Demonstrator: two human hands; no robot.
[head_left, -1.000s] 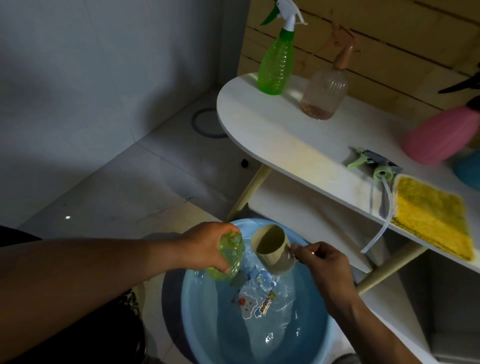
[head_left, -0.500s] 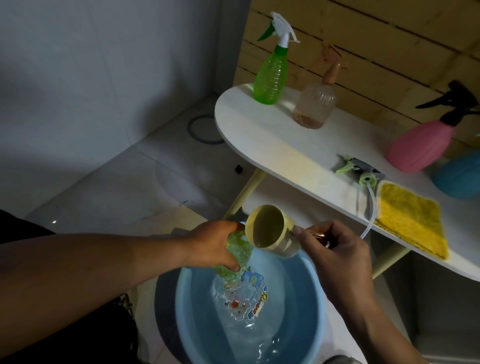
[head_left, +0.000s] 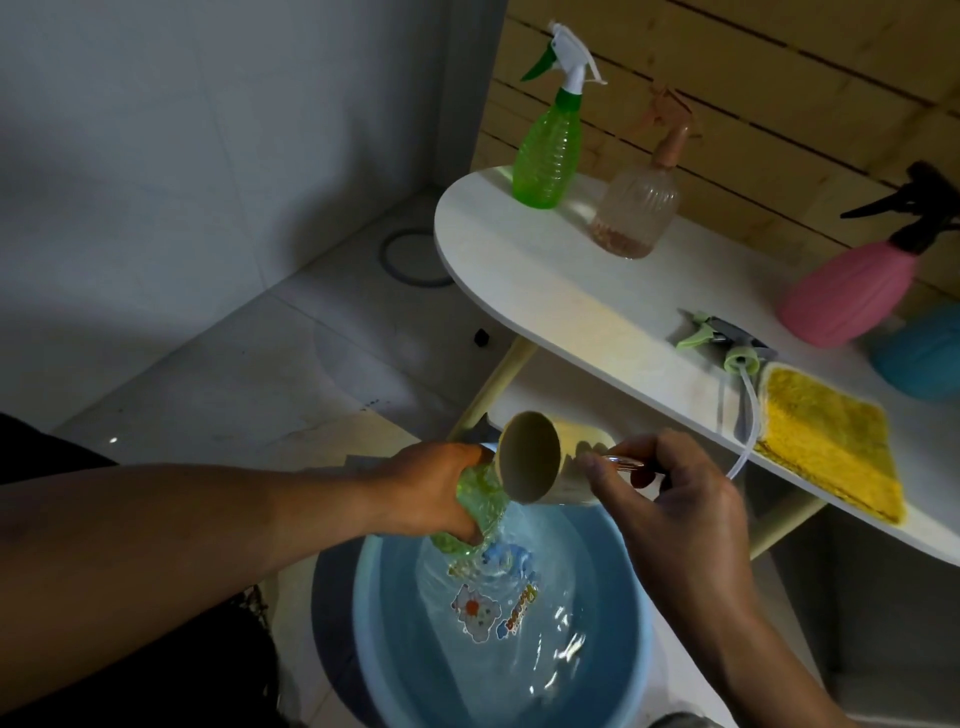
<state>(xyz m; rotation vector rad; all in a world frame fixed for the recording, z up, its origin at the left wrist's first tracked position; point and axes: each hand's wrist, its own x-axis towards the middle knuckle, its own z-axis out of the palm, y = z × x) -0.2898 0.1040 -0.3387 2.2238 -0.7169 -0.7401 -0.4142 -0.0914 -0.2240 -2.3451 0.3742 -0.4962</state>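
- Head view: the left hand (head_left: 431, 493) has its fingers curled around the green bottle (head_left: 480, 504), which it holds tilted above the far edge of the blue basin (head_left: 379, 623).
- The right hand (head_left: 675, 499) pinches the handle of the beige cup (head_left: 530, 457), which is tipped toward the bottle.
- The step, as I judge it, is filling the bottle with water. The next move calls for a steady cup lip at the narrow mouth.

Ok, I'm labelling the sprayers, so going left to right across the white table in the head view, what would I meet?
green spray bottle → clear spray bottle → loose spray head → pink spray bottle
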